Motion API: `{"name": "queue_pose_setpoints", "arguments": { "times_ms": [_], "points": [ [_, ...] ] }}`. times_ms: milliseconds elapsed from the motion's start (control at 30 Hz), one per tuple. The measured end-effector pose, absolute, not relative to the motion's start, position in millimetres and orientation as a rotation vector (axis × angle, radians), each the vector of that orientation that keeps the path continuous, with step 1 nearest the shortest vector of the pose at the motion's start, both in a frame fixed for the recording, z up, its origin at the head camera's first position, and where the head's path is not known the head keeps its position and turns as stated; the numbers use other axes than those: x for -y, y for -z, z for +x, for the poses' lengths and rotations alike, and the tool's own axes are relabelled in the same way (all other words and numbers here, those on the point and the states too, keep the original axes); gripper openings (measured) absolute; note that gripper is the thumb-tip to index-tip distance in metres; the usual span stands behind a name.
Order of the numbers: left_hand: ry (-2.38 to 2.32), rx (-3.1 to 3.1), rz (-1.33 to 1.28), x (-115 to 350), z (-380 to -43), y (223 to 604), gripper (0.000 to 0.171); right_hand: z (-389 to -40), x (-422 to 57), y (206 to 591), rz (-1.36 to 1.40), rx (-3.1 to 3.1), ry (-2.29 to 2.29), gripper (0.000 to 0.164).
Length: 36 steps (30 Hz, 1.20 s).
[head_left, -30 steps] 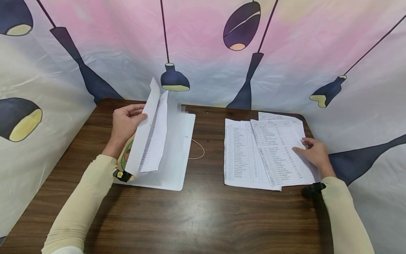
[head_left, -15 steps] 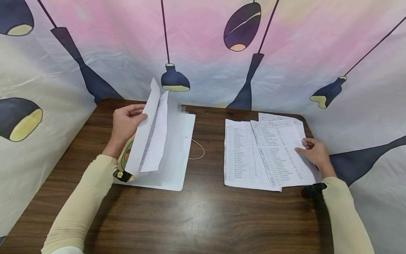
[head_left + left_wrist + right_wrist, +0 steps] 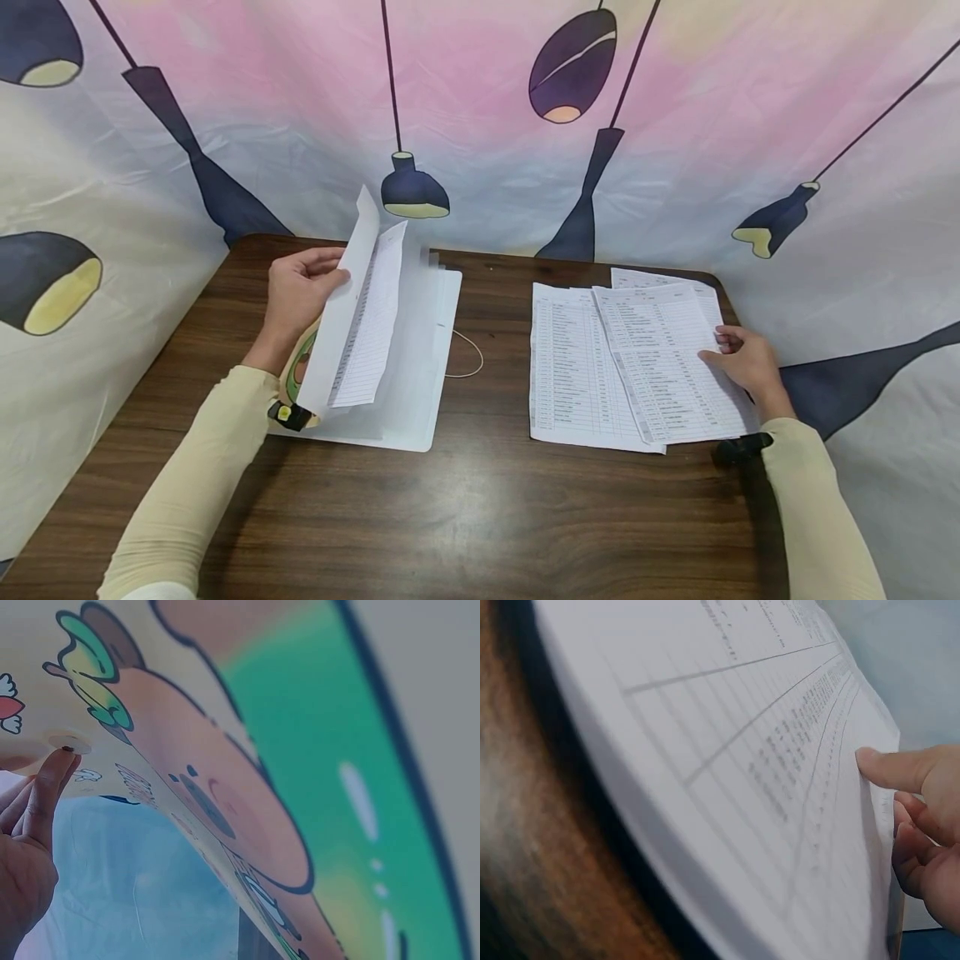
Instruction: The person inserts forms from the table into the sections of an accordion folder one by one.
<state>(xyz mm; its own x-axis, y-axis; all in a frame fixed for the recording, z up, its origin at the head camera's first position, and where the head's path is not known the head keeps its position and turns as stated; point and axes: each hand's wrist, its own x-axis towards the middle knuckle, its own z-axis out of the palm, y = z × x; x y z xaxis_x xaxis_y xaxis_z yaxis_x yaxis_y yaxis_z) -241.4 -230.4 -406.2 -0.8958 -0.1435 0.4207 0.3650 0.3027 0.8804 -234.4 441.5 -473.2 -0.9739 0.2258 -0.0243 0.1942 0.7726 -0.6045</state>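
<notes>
My left hand (image 3: pixel 296 287) pinches the raised front cover (image 3: pixel 333 325) of a white document folder (image 3: pixel 420 400) at the left. Seen from the left wrist, that cover (image 3: pixel 225 810) carries a cartoon bear print, and the fingertips are at a round button (image 3: pixel 71 744). Inside the folder a printed sheet (image 3: pixel 375 325) leans half upright. At the right, my right hand (image 3: pixel 746 362) pinches the right edge of the printed papers (image 3: pixel 648 358), thumb on top. In the right wrist view its fingers curl under the edge of the paper (image 3: pixel 780 787).
A thin elastic cord (image 3: pixel 481 354) loops out from the folder's right side onto the brown wooden table (image 3: pixel 480 517). Another printed sheet (image 3: pixel 566 367) lies under the top one, to its left. A patterned curtain (image 3: pixel 487 100) hangs behind the table.
The sheet inside the folder has tipped slightly to the right. My right thumb has drawn back a little toward the papers' right edge. My left hand has stayed on the cover.
</notes>
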Motion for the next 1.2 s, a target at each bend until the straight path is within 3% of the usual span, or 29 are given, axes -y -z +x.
{"name": "queue_pose_setpoints", "arguments": {
  "times_ms": [500, 833, 1200],
  "points": [
    [1.635, 2.142, -0.204, 231, -241, 405, 0.029, -232, -445, 462, -0.300, 2.953, -0.903, 0.047],
    [1.612, 2.152, -0.211, 231, -241, 405, 0.029, -231, -453, 451, -0.117, 2.997, -0.736, 0.034],
    [1.610, 2.150, -0.235, 230, -243, 406, 0.028, -231, -449, 427, 0.005, 3.002, -0.773, 0.035]
  ]
}}
